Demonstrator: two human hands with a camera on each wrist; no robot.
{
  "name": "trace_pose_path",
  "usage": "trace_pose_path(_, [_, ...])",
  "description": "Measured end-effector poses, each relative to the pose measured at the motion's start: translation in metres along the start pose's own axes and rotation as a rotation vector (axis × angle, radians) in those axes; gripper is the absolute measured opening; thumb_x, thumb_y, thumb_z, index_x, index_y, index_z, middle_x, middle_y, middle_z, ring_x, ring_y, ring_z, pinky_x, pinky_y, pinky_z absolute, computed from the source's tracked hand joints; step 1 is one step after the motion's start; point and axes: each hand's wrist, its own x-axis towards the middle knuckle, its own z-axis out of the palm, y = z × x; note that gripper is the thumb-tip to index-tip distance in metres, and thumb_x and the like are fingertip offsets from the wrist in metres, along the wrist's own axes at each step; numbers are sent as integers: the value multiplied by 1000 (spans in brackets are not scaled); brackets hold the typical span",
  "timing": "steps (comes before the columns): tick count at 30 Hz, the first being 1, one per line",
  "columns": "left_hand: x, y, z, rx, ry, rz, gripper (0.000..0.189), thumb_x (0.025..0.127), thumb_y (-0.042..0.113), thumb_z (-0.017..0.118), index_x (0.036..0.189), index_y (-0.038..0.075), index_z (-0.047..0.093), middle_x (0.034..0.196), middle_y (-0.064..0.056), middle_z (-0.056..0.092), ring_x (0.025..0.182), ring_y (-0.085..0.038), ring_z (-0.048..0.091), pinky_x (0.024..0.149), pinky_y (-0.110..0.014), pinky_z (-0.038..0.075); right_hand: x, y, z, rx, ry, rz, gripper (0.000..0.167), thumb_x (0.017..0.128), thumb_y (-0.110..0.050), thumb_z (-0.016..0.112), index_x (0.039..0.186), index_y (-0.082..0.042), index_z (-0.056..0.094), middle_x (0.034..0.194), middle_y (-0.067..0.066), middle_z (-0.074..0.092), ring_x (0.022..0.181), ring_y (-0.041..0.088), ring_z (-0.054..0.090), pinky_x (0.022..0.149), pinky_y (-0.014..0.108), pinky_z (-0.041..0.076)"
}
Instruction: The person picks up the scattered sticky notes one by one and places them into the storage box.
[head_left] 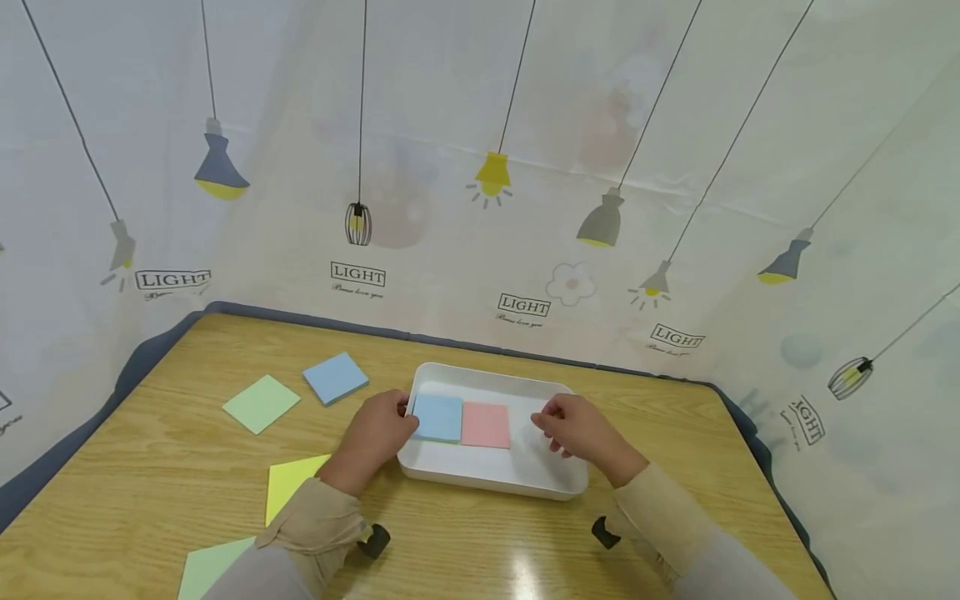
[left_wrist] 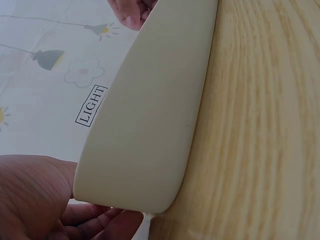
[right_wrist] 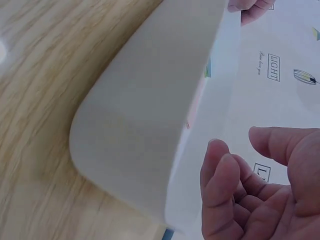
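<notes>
Near green square [head_left: 210, 567]: on the worktop [head_left: 480, 533], cut off by the head view's bottom edge and part hidden by the left sleeve [head_left: 262, 575].
Yellow square [head_left: 288, 483]: just beyond it; 1 corner is lost behind the left cuff and forearm.
Left hand [head_left: 375, 429]: curled round the left end of the white tray [head_left: 495, 479], holding it; in the left wrist view the tray wall hides part of the thumb side.
Right hand [head_left: 577, 425]: half open over the tray's right part, fingers loosely bent, thumb apart from them, holding nothing.
Step at the tray: it looks like laying squares inside, with the left hand as steady and the right hand free.
Next move at the tray: probably calls for the right hand to reach another loose square, or to straighten the 2 on top, while the left hand keeps the tray from sliding.
Pink square [head_left: 486, 425]: flat in the tray, its edge against the blue square; whether anything lies under it I cannot tell.
Blue square [head_left: 438, 417]: in the tray's left part, close to the left hand; only a green edge shows beneath.
Far green square [head_left: 262, 404]: on the worktop, left of the tray.
Far blue square [head_left: 335, 379]: farther back, apart from the green.
Printed cloth [head_left: 450, 275]: behind everything; its small script is hard to read.
</notes>
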Motion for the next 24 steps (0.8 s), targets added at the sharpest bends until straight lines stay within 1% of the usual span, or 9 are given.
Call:
trace_pose_path(3, [-1, 1, 0, 1, -1, -1, 35, 93, 19, 62, 123, 3, 66, 109, -9, 69, 89, -22, 58, 79, -40, 50, -8, 6, -9, 10, 11, -4, 25, 99, -33, 64, 101, -8, 63, 86, 8, 64, 72, 19, 63, 63, 33, 56])
trace_pose_path(8, [-1, 1, -1, 1, -4, -1, 34, 93, 19, 61, 123, 3, 66, 108, -9, 68, 89, -22, 57, 79, -39, 50, -20, 18, -20, 1, 27, -2, 23, 99, -32, 64, 100, -8, 62, 84, 7, 63, 73, 20, 63, 65, 36, 57])
trace_pose_path(12, [-1, 0, -1, 2, -4, -3, 35, 93, 19, 61, 124, 3, 66, 109, -9, 68, 89, -22, 57, 79, -40, 50, -30, 30, -26, 12, 42, 2, 22, 100, -30, 63, 100, -8, 62, 84, 8, 63, 73, 20, 63, 63, 35, 55])
trace_pose_path(15, [-2, 0, -1, 2, -2, -5, 36, 93, 19, 61, 125, 3, 65, 110, -10, 69, 90, -22, 58, 81, -40, 50, -38, 39, -31, 35, 52, 6, 22, 100, -28, 62, 103, -7, 62, 87, 10, 63, 74, 21, 63, 62, 33, 53])
trace_pose_path(20, [-2, 1, -1, -4, -4, -5, 35, 93, 19, 61, 124, 2, 65, 110, -10, 69, 90, -23, 58, 80, -40, 51, -49, 59, -41, 39, 68, 24, 25, 100, -30, 62, 106, -5, 61, 91, 13, 64, 74, 21, 63, 63, 33, 53])
trace_pose_path(24, [-1, 0, 0, -5, -1, -3, 35, 93, 19, 61, 125, 3, 65, 111, -10, 69, 91, -22, 59, 80, -40, 51, -57, 77, -51, 20, 72, 45, 32, 100, -35, 62, 110, -5, 61, 91, 13, 64, 76, 21, 63, 64, 36, 54])
